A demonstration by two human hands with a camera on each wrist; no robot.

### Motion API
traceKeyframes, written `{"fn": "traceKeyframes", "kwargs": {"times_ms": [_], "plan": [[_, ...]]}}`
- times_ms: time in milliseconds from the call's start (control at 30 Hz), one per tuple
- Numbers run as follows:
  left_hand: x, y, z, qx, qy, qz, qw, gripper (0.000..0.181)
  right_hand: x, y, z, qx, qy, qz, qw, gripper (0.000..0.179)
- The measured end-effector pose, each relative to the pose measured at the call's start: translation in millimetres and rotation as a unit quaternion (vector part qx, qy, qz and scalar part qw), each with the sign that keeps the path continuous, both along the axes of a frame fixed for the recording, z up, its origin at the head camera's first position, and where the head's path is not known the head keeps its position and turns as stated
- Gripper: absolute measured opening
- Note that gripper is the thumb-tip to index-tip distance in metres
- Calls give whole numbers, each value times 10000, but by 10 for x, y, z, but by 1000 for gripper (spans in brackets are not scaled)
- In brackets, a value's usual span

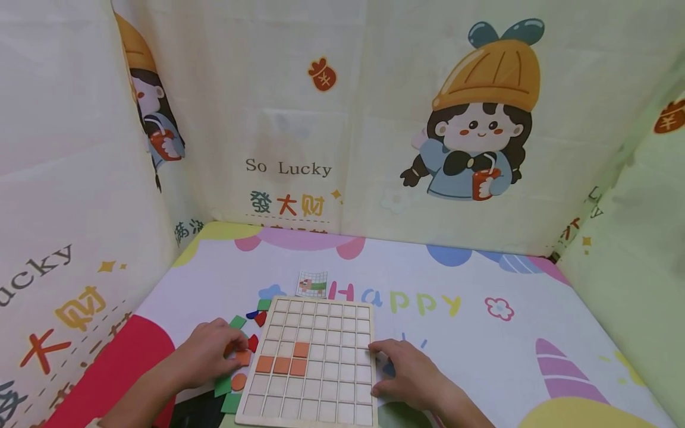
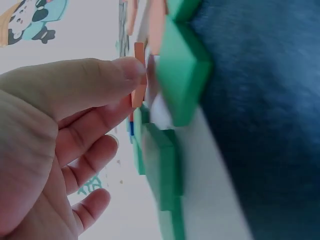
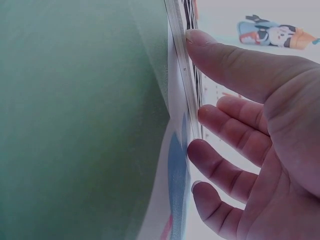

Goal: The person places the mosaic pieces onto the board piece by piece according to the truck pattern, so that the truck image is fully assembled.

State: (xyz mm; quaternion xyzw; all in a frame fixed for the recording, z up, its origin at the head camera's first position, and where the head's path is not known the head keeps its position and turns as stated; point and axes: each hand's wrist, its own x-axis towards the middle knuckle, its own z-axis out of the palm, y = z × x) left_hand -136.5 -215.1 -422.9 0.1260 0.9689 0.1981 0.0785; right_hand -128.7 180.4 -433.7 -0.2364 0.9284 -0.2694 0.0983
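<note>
Left hand (image 1: 207, 352) comes first, at the left of the board, and it pinches a thin, flat orange tile (image 2: 139, 98) between thumb and finger. Its other fingers are bent a little and spread apart. The tile has straight edges and looks smooth.

Around this hand, loose flat shapes lie along the board's left side. Nearest are green pieces (image 1: 231, 403) with straight edges and sharp corners, and just beyond them is a round orange piece (image 1: 238, 381). Farther off are red pieces (image 1: 260, 319), a small dark blue piece (image 1: 252, 315) and a green square (image 1: 264, 305).

Next comes the board (image 1: 332, 392), flat and pale like wood, with thin raised lines that make many little square boxes. Four orange squares (image 1: 281, 365) sit in it: three side by side from the left edge, and one touching the far side of the third. Past the board's far edge is a small card (image 1: 312, 285) with a colored grid picture.

At the board's right edge is the right hand (image 1: 407, 373). It is wide, with thumb and fingers apart, and its thumb tip touches the rim. It grips nothing.

Farther right, the white tablecloth (image 1: 471, 356) has a pink flower (image 1: 499, 309) and a purple striped cone (image 1: 567, 371) printed on it.
</note>
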Motion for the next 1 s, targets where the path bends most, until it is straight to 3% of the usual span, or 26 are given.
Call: {"fn": "traceKeyframes", "kwargs": {"times_ms": [433,667,767,1000], "plan": [[-120,200,128,137,313,-362,9988,29,13,-1,1,-32,-31,-3,10000,64],[-223,359,116,145,839,-946,9919,17,12,1,1,-53,5,30,10000,63],[-261,439,124,163,939,-1057,9898,16,12,1,4,-62,3,35,10000,64],[-363,613,117,160,912,-1012,9905,15,12,1,2,-44,44,53,10000,63]]}}
